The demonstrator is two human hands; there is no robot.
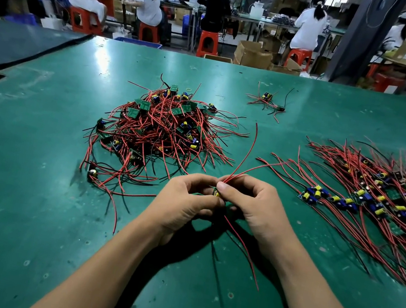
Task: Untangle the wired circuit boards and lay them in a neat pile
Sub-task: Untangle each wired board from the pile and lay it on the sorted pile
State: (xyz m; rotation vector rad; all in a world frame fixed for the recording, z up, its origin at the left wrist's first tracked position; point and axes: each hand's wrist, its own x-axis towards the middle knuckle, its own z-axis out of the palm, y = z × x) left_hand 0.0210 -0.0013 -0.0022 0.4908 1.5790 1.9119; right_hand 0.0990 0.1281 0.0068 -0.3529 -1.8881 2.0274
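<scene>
My left hand (185,201) and right hand (258,204) both pinch one circuit board (217,192) near the tangled heap (160,130); I think its wires (248,149) need straightening, then it goes onto the neat pile (367,200) at right

Electronics assembly workshop: long green workbench (29,177), seated workers (147,0) on red stools (208,43), cardboard boxes (253,54), heaped wired circuit boards (163,127).

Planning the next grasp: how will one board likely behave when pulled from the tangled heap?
Probably snags: wires in the tangled heap cross everywhere. Wires seem floppy: the held board trails drooping ones. Likely light: fingertips pinch it.
</scene>
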